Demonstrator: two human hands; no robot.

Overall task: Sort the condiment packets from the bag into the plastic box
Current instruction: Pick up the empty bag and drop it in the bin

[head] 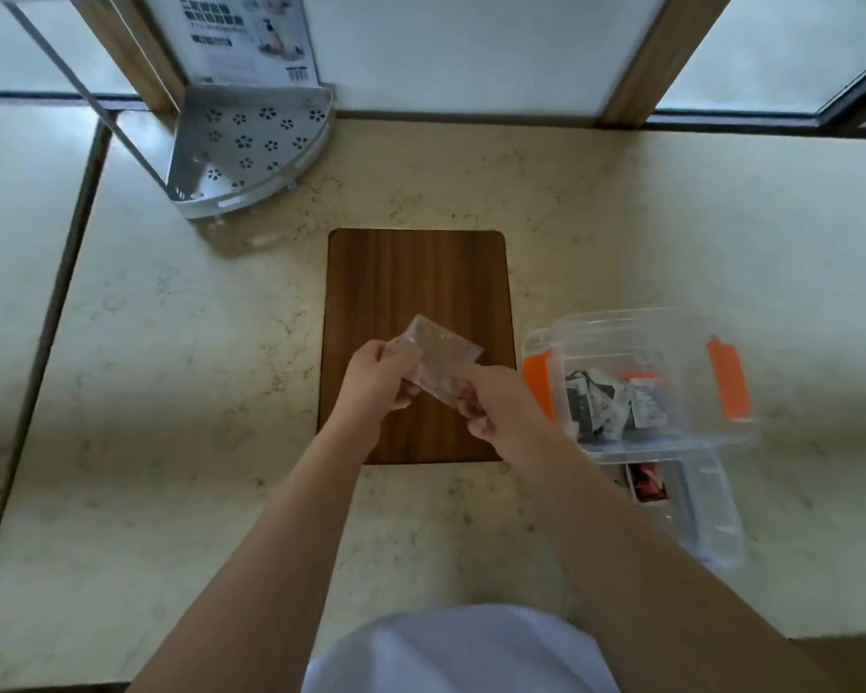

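While both hands are hovering over the wooden board [416, 292] at the table's [171, 342] middle, the left hand [378, 377] and right hand [496, 402] are each pinching the clear bag [441, 362], fingers clamped on its edges. Toward the table's right edge, the plastic box [641, 332] is sitting open, holding condiment packets [606, 402].

Wooden board [416, 292] on marble counter [171, 342]; metal corner rack [251, 147] behind.
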